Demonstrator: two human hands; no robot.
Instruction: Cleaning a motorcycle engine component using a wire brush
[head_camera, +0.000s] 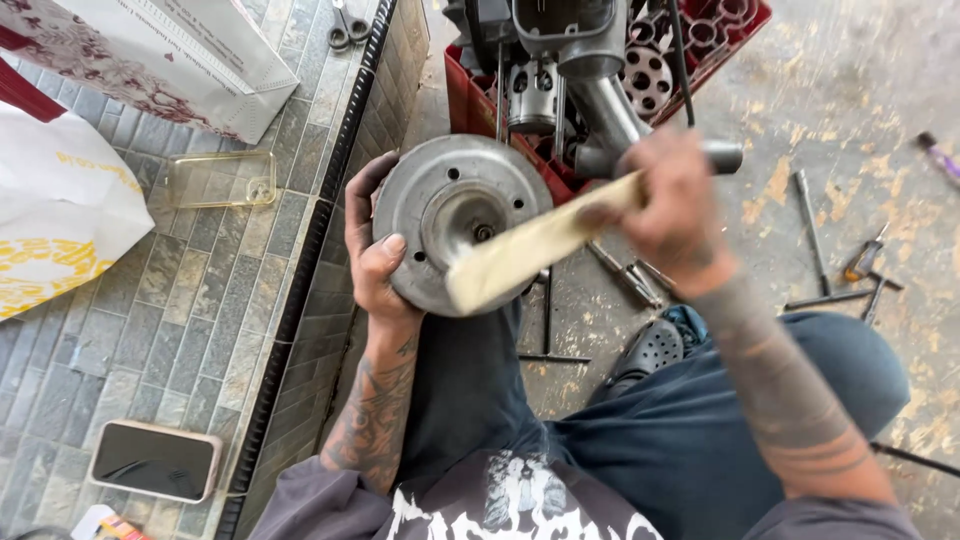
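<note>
Outdoors, a seated person works a brush across a round metal drum held over the lap.

Left hand (375, 262) is curled around the drum (455, 222), thumb pressed on its face, gripping the rim; right hand (672, 195) is closed on the blurred, pale brush (525, 250), whose tip sits at the drum's centre hub. Just behind the drum stands a red crate (470, 95) of engine parts; to the drum's right, loose tools (835, 255) lie on concrete; to its left, a phone (155, 460) rests on a tiled ledge. Keeping the drum tilted and braced firmly looks wise, so strokes reach the recess evenly.
</note>
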